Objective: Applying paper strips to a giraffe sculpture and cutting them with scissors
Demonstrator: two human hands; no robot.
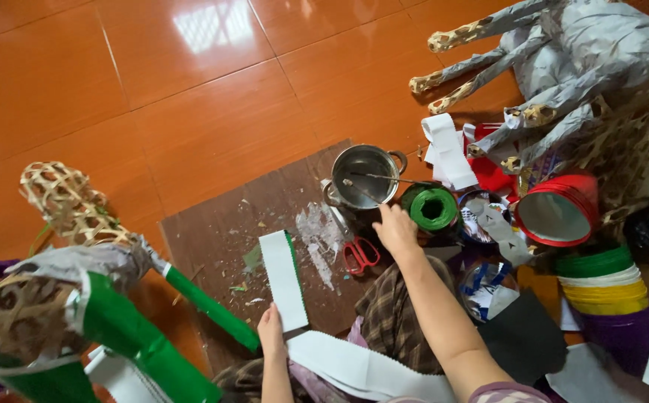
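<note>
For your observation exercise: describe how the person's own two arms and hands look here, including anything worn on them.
Both forearms are bare. The right hand and left hand wear no gloves; no rings, watch or bracelets can be made out. At the right upper arm, a short sleeve edge shows at the bottom of the view, pale mauve with a darker band. The left arm shows no sleeve in view.

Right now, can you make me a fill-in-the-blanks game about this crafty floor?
1. The left hand holds a strip of paper that is white with a ____ edge.
2. The right hand reaches toward the metal ____ on the brown board.
3. The scissors have ____ handles.

Missing words: green; pot; red
</note>
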